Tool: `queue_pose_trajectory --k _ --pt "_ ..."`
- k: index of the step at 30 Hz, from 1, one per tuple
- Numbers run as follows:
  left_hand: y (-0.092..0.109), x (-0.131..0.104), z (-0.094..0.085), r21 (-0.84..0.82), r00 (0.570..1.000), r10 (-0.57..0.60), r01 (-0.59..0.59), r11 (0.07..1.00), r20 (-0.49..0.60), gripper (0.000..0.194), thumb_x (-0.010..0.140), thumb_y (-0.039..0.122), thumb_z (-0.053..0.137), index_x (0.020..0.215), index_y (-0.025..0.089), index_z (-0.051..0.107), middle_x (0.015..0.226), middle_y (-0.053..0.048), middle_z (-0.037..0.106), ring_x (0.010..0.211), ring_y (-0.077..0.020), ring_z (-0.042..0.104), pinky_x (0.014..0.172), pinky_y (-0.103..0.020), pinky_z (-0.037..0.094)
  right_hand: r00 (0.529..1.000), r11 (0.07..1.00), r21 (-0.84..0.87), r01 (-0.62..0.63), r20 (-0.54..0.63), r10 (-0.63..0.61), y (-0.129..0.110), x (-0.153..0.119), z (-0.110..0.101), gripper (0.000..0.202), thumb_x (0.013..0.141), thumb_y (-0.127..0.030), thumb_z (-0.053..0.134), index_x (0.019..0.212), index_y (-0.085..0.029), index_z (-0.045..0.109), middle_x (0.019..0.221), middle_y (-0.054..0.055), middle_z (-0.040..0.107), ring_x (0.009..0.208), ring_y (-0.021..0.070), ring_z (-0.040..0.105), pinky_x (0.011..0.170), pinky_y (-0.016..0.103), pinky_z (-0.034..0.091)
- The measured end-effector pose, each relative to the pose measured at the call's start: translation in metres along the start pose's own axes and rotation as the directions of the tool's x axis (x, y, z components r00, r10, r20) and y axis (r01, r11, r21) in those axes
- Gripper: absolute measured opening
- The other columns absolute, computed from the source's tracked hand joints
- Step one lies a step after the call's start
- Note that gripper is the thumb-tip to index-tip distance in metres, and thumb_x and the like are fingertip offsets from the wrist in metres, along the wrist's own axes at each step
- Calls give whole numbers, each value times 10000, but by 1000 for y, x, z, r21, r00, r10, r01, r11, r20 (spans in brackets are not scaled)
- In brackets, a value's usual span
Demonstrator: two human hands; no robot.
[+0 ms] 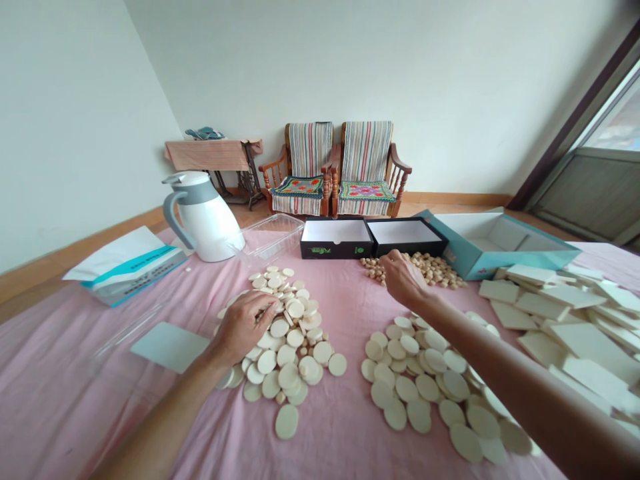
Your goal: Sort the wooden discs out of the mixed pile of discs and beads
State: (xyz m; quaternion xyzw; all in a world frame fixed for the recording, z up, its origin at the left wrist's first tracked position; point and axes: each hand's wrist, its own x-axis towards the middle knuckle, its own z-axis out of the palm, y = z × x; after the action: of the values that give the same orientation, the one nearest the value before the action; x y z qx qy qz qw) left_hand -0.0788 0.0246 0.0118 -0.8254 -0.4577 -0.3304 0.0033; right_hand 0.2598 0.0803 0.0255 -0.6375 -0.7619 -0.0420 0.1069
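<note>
My left hand [246,323] rests on the left pile of pale round wooden discs [287,357], its fingers curled down among them. The fingertips are partly hidden, and what they hold does not show. Several small wooden beads [305,345] lie mixed in with these discs. Farther off, my right hand [401,277] reaches to a heap of small light-brown wooden beads [437,269], its fingers bent together and pointing down. I cannot make out what is between those fingers. Under my right forearm spreads another pile of larger round wooden discs [425,373].
Square wooden pieces [580,320] are heaped at the right. Behind the beads stand two black boxes [336,248] [407,233] and a light-blue box [515,250]. Left are a clear plastic tray [270,240], a white jug [210,223], a tissue pack [130,267] and a whitish sheet [170,347].
</note>
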Motion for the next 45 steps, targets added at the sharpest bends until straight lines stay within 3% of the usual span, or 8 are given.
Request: queue_pose_trajectory --k 8,15,20,25,31,35,38,45 --pt "-5 -2 3 -5 1000 -15 15 1000 11 201 897 259 469 895 167 648 909 -74 681 893 -192 617 827 -316 488 856 787 508 350 168 -489 -81 -38 7 221 721 -42 503 891 -138 606 892 65 602 746 118 549 675 218 404" --pt "-6 -3 3 -3 1000 -15 15 1000 7 197 898 262 477 890 168 650 901 -71 681 891 -191 617 826 -315 489 853 795 481 370 162 -496 -104 -49 11 191 699 -46 476 836 -146 563 860 67 581 755 130 529 655 224 383" --pt "-3 -1 3 -4 1000 -8 8 1000 1 199 892 265 473 883 172 649 908 -73 686 886 -192 622 824 -316 494 885 850 406 337 171 -433 -87 -44 16 144 741 -80 464 833 -155 546 831 58 573 717 128 518 632 231 357" --pt "-3 -1 3 -1 1000 -10 10 1000 2 203 888 260 472 886 171 654 907 -76 689 891 -195 623 828 -320 496 983 979 158 128 107 -146 -27 -19 12 170 752 -58 449 863 -149 541 879 76 574 744 148 524 633 245 341" --pt "-2 -1 3 -2 1000 -11 12 1000 10 211 894 261 461 875 165 648 894 -76 686 876 -194 623 817 -323 498 994 994 -18 -111 -21 110 16 -1 1 196 811 -79 421 939 -137 557 932 120 555 809 203 529 614 274 330" --pt "-1 -1 2 -3 1000 -21 21 1000 19 209 891 270 470 862 167 650 884 -73 687 867 -196 625 810 -322 498 983 956 258 136 86 -163 -24 -23 -2 183 784 -60 461 890 -147 583 939 87 576 782 145 541 657 237 366" --pt "0 -1 1 -9 1000 -20 20 1000 13 205 885 272 479 860 171 656 878 -67 691 870 -195 630 810 -317 500 871 819 481 314 198 -450 -63 -47 -3 221 734 -36 486 877 -159 600 887 53 597 743 118 547 659 215 375" --pt "0 -2 4 -18 1000 17 -17 1000 3 197 896 259 476 879 178 655 888 -65 693 875 -186 630 817 -317 501 848 821 484 303 256 -465 -102 -70 -1 135 699 -85 504 801 -159 555 834 54 584 697 123 522 618 221 355"
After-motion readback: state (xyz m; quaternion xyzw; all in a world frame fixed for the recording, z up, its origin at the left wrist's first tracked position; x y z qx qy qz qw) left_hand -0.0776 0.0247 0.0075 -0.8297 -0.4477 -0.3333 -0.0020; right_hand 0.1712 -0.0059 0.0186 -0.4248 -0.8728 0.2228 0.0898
